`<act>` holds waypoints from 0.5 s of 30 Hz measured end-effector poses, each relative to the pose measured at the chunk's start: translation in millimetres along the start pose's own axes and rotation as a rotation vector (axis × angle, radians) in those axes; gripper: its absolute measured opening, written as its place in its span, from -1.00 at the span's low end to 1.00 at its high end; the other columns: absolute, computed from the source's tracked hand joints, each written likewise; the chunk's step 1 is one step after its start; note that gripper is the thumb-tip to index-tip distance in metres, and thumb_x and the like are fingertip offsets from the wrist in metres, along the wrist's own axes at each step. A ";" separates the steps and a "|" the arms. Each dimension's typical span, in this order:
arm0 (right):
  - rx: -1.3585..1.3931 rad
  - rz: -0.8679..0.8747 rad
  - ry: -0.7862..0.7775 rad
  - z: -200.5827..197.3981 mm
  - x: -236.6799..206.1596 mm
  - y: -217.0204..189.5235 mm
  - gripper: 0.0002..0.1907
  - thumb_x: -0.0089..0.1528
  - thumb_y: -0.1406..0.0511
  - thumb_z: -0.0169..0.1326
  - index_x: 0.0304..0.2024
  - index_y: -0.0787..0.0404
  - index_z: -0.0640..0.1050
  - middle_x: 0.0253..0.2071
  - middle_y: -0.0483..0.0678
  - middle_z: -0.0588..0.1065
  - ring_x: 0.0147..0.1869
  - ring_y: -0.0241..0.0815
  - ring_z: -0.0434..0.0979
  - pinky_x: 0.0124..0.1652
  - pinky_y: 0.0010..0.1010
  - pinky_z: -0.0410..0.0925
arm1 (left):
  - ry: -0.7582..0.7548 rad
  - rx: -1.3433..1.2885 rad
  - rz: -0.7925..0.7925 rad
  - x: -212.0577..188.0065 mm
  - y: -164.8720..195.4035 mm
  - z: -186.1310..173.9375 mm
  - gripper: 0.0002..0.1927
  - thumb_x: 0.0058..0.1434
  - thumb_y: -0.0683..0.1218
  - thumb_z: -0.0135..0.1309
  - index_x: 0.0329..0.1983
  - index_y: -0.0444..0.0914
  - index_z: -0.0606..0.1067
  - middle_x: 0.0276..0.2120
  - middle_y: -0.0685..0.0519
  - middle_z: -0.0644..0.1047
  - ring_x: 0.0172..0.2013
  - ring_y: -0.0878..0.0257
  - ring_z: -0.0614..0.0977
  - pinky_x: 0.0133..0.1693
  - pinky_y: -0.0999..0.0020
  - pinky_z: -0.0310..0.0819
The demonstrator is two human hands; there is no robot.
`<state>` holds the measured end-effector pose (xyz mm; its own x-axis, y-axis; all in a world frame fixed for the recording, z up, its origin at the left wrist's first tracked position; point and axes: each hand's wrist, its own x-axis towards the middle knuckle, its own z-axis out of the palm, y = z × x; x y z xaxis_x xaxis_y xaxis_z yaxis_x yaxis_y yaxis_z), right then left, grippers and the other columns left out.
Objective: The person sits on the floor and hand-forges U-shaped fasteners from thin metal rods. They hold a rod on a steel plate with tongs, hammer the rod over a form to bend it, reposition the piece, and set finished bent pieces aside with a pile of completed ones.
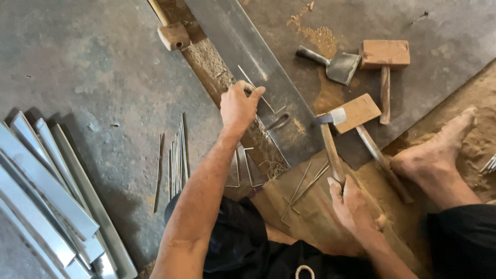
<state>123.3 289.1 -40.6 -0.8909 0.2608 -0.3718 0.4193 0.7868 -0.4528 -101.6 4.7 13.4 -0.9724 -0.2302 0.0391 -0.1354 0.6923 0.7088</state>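
Pinning thin bent metal wire (254, 88) w/ my left hand (238, 107) on long grey steel rail (243, 46); right hand (354, 206) fisted round wooden-handled hammer (330, 139); next needs aimed strike, I judge.

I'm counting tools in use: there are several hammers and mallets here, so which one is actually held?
The steel-headed hammer with the wooden handle, gripped by the right hand. The two wooden mallets lie loose on the floor beyond it.

The hammer (330, 139) has a dull grey metal head on a worn wooden handle. The rail (248, 62) is smooth, matt steel; the wires (178, 155) at 9 o'clock of it are thin bright metal. The mallets (385, 57) are rough, unfinished wood. The strips (46, 196) are glossy sheet metal.
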 end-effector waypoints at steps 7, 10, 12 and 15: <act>0.014 -0.032 0.027 4.8 2.9 -0.6 -0.40 0.32 -0.01 -0.06 0.15 0.34 0.40 -0.28 0.46 0.53 -0.15 0.49 0.56 -0.16 0.15 0.40 | -0.044 0.065 0.148 8.1 -5.3 2.3 -0.87 0.23 0.01 0.25 -0.27 -0.12 0.61 -0.23 -0.02 0.65 -0.19 0.05 0.70 -0.16 0.14 0.60; 0.052 -0.065 0.008 2.1 0.5 -2.4 -0.46 0.34 0.02 -0.07 0.09 0.35 0.42 -0.30 0.44 0.54 -0.16 0.48 0.56 -0.18 0.15 0.39 | 0.066 0.369 0.681 13.4 -9.5 1.0 -0.83 0.03 -0.13 0.19 -0.35 0.06 0.60 -0.07 0.07 0.61 -0.03 0.01 0.65 -0.07 0.06 0.60; 0.031 -0.031 -0.014 0.2 -0.9 -4.5 -0.48 0.35 0.01 -0.06 0.03 0.35 0.44 -0.32 0.41 0.54 -0.16 0.46 0.57 -0.18 0.15 0.39 | 0.002 0.574 0.869 18.7 -13.8 -4.3 -0.74 0.01 -0.19 0.16 -0.32 0.09 0.59 0.00 0.05 0.57 0.01 -0.03 0.61 -0.04 0.03 0.57; 0.053 -0.044 -0.010 -2.2 -1.0 -7.2 -0.46 0.34 0.01 -0.05 0.03 0.38 0.43 -0.35 0.40 0.54 -0.19 0.44 0.58 -0.19 0.14 0.40 | -0.188 0.669 0.903 22.5 -20.9 -15.5 -0.76 0.19 -0.22 0.10 -0.12 -0.04 0.58 0.04 -0.02 0.53 -0.01 0.00 0.61 -0.08 0.11 0.57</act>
<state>120.8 284.3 -35.2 -0.9070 0.2211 -0.3584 0.3889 0.7664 -0.5112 -117.7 -25.5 10.4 -0.7714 0.6045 0.1986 0.6090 0.7919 -0.0448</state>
